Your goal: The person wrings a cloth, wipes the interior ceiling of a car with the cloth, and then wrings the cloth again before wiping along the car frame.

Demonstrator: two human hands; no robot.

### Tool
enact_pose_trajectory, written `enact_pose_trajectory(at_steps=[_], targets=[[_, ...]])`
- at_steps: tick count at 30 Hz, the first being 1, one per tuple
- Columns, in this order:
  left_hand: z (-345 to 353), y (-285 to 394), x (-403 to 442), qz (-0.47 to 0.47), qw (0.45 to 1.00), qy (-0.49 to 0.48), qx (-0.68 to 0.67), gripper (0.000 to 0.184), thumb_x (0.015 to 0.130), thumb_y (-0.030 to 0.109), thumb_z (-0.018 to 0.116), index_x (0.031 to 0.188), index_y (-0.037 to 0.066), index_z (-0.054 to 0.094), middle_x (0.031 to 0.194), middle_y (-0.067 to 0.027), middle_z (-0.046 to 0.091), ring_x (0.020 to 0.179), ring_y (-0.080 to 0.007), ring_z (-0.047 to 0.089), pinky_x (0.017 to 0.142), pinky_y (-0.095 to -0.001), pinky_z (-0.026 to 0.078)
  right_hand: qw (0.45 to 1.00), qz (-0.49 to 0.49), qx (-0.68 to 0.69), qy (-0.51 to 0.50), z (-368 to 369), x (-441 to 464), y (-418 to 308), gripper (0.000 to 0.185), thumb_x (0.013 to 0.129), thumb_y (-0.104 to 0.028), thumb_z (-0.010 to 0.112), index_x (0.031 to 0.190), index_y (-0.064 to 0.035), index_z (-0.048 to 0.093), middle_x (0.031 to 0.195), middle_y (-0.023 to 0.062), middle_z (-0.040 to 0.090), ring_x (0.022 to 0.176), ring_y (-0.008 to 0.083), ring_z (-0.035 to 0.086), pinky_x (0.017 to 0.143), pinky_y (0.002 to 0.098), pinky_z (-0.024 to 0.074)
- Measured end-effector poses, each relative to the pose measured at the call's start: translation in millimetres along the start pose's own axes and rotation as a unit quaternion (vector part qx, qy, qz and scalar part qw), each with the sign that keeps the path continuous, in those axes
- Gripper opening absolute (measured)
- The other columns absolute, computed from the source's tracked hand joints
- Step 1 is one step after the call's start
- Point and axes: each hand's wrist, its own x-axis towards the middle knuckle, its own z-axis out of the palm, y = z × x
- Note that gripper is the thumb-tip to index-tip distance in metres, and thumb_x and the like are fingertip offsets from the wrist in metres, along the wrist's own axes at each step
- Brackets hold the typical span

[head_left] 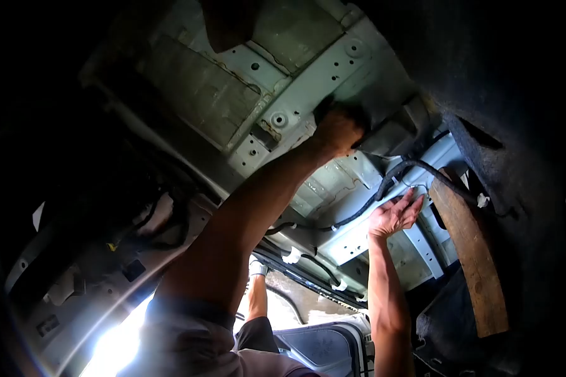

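My left hand [341,131] reaches far over the bare metal car floor [283,119]. Its fingers are curled on something black and blurred that I cannot make out, beside a dark grey moulded piece [396,129]. Lower right, my right hand [395,215] rests by the pale metal sill, palm turned up and fingers apart, holding nothing. Just above it, a black wiring harness [421,164] arcs across the sill. A brown curved strip, apparently wood, [468,251] stands right of that hand.
Dark carpet or lining [484,141] hangs folded at the right. White clips [292,255] hold cable along the door sill. Beyond the doorway are a leg with a light shoe [256,267] and an open car door [324,345]. Bare trim panels [75,295] fill the left.
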Motion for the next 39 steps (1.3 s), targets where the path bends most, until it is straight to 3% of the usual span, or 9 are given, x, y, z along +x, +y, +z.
enact_pose_trajectory(at_steps=[5,10,16,24,28,32,34,35,39], targets=[[-59,-27,-10,-0.090,0.992,-0.051,-0.066,0.033,0.089,0.040,0.068,0.096,0.008,0.071,0.095,-0.0165,0.070,0.089,-0.0361,0.069,0.079,-0.0486,0.056,1.000,0.006,0.003,-0.007,2,-3,2,0.057,0.089,-0.012,0.050,0.146,-0.0065,0.050,0.151,0.0260,0.043,0.136,0.0397,0.045,0.105,0.0518,0.0378],[-81,-105,6,-0.095,0.944,0.309,0.059,0.032,0.092,0.040,0.066,0.107,0.012,0.069,0.096,-0.0074,0.065,0.094,-0.0290,0.063,0.085,-0.0464,0.051,1.000,0.007,0.010,-0.016,-3,-1,-1,0.052,0.094,-0.015,0.047,0.145,-0.0050,0.049,0.150,0.0277,0.043,0.135,0.0416,0.046,0.106,0.0528,0.0379],[-31,-144,34,-0.251,0.941,0.205,0.101,0.060,0.105,0.043,0.043,0.155,0.011,0.036,0.159,-0.0180,0.036,0.148,-0.0375,0.031,0.123,-0.0535,0.020,0.995,-0.034,0.084,0.041,-1,5,-1,0.050,0.100,-0.021,0.045,0.147,-0.0048,0.049,0.150,0.0276,0.042,0.136,0.0428,0.045,0.108,0.0533,0.0360],[-41,-228,77,-0.286,0.903,0.152,0.281,0.065,0.103,0.040,0.047,0.154,0.002,0.034,0.154,-0.0252,0.040,0.144,-0.0407,0.037,0.119,-0.0538,0.029,0.997,-0.020,0.071,0.010,-5,3,-2,0.053,0.102,-0.032,0.047,0.149,-0.0055,0.047,0.150,0.0297,0.041,0.134,0.0442,0.045,0.109,0.0535,0.0362],[-32,-214,95,-0.344,0.788,0.434,0.271,0.047,0.089,0.032,0.060,0.123,0.000,0.064,0.128,-0.0248,0.062,0.121,-0.0430,0.055,0.106,-0.0540,0.042,0.996,-0.020,0.082,0.016,0,0,2,0.053,0.106,-0.035,0.039,0.149,-0.0053,0.047,0.150,0.0280,0.042,0.138,0.0428,0.043,0.110,0.0540,0.0353],[-10,-206,86,-0.373,0.848,0.321,0.198,0.040,0.093,0.019,0.050,0.126,-0.001,0.061,0.130,-0.0252,0.061,0.124,-0.0429,0.053,0.107,-0.0543,0.039,0.998,-0.013,0.061,-0.001,1,-2,3,0.057,0.106,-0.041,0.035,0.148,-0.0067,0.048,0.153,0.0276,0.040,0.138,0.0428,0.043,0.109,0.0533,0.0353],[-30,-178,65,-0.364,0.889,0.230,0.155,0.030,0.091,0.022,0.056,0.112,0.002,0.063,0.116,-0.0186,0.062,0.093,-0.0388,0.060,0.080,-0.0503,0.050,0.998,-0.005,0.057,-0.010,4,-6,7,0.057,0.104,-0.043,0.037,0.146,-0.0064,0.051,0.151,0.0279,0.042,0.136,0.0428,0.045,0.108,0.0532,0.0363],[-22,-163,54,-0.323,0.887,0.225,0.241,0.065,0.095,0.032,0.058,0.147,-0.005,0.042,0.142,-0.0262,0.049,0.132,-0.0401,0.047,0.108,-0.0534,0.039,0.998,-0.004,0.064,-0.001,3,-2,3,0.057,0.103,-0.043,0.038,0.145,-0.0062,0.052,0.151,0.0280,0.042,0.135,0.0428,0.046,0.107,0.0528,0.0368],[-24,-141,17,-0.261,0.941,0.195,0.094,0.045,0.093,0.035,0.058,0.117,-0.002,0.066,0.117,-0.0241,0.065,0.110,-0.0381,0.062,0.099,-0.0492,0.049,1.000,-0.002,0.028,-0.007,6,-6,6,0.051,0.098,-0.029,0.044,0.143,-0.0052,0.053,0.149,0.0279,0.043,0.135,0.0416,0.046,0.104,0.0508,0.0399]])
